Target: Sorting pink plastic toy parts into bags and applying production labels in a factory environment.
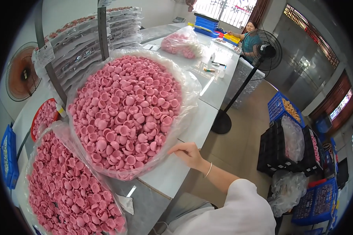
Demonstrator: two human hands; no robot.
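Observation:
From the lower right my right hand (187,154) reaches to the near right rim of a large clear plastic bag (192,86). Its fingers are stretched loosely toward the plastic, with nothing visible in them; whether the fingertips touch the bag, I cannot tell. A heap of small pink hollow half-round plastic pieces (125,105) fills the bag. Left of it and nearer, a second clear bag (62,131) holds more pink pieces (70,184), some lying open side up. My left hand is not in view.
Behind the bags rise stacked trays (123,31) and metal posts (102,31). A red bowl (33,127) and blue basket (9,156) sit left. A standing fan (222,122), black crates (268,152) and blue crates (315,203) stand right. A person (248,28) sits at the far end.

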